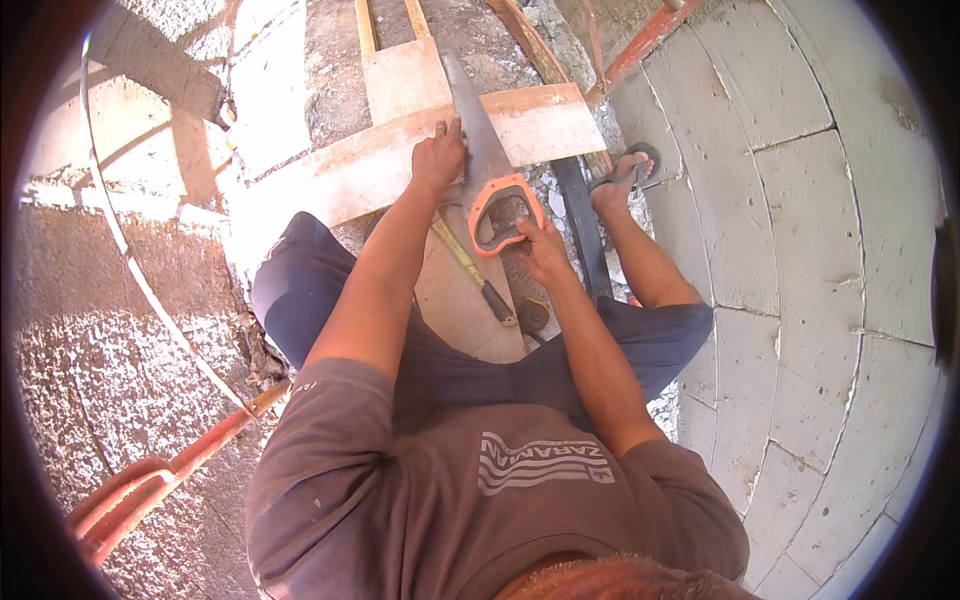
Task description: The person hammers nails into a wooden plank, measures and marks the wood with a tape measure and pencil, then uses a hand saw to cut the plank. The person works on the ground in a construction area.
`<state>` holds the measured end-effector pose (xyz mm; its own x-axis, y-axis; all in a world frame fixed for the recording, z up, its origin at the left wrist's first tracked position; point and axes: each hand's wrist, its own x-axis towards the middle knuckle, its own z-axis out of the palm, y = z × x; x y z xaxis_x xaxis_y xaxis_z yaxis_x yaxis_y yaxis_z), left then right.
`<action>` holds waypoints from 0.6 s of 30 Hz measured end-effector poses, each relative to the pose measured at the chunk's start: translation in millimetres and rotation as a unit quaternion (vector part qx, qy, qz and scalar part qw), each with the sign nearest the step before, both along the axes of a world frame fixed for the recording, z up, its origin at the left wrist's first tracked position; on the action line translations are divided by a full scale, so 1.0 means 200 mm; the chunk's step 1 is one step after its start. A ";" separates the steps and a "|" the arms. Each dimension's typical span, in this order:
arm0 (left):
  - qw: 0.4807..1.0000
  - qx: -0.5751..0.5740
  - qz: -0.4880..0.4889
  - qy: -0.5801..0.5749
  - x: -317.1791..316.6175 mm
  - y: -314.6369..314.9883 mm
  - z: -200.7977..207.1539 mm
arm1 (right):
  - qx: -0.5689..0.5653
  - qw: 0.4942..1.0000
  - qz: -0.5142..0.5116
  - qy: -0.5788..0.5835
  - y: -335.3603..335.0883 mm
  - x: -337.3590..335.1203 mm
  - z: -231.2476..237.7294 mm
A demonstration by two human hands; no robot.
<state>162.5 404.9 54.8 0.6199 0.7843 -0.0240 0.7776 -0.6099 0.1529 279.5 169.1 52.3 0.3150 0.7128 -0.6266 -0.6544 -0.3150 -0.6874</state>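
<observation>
A handsaw with an orange-rimmed handle point(537, 196) lies across a long pale wooden board point(345, 170), its grey blade point(478, 125) pointing away from me. The fingers of my right hand point(545, 250) are closed on the lower right side of that handle. My left hand point(438, 160) rests on the board just left of the blade, its fingers stretched forward. Below the board, between my legs, lies a tool with a yellow shaft and black grip point(497, 303), probably a hammer; its far end is hidden. Beside the grip sits a dark round object point(534, 317).
Another wood piece point(408, 85) lies beyond the board, and a plank point(455, 285) lies between my legs. A dark bar point(582, 225) stands right of the saw. Red metal poles point(180, 465) are at lower left and upper right. A grey block wall point(790, 230) fills the right side.
</observation>
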 end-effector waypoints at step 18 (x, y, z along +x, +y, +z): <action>0.965 0.191 0.076 -0.164 0.16 0.33 -0.33 | 0.082 0.915 -0.051 -0.392 -0.24 -0.02 0.53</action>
